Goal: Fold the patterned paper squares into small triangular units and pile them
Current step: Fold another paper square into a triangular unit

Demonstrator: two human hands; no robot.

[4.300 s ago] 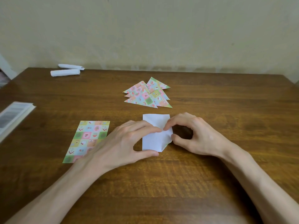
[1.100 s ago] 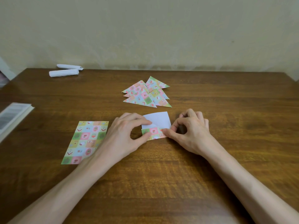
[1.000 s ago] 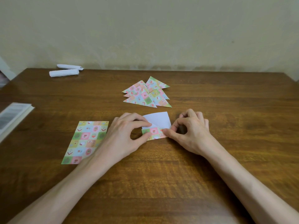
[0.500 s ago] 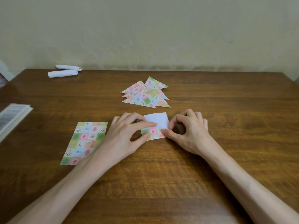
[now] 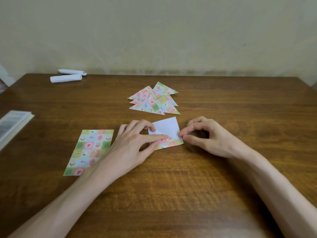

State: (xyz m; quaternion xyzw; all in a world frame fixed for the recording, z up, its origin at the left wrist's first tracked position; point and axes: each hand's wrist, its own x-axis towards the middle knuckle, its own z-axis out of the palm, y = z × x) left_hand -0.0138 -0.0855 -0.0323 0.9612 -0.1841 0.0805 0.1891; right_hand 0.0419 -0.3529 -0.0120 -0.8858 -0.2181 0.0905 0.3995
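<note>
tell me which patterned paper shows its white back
The half-folded piece between the left hand and right hand; the flat sheet at left and piled triangles show only pattern.

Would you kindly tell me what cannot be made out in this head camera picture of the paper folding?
Head view:
1. Half-folded white-backed patterned paper: its left corner lies under the left hand.
2. Flat patterned sheet: near right corner hidden by the left forearm.
3. Pile of folded patterned triangles: overlap hides the count.
4. Pale printed stack: cut by the left edge, print blurred.
</note>
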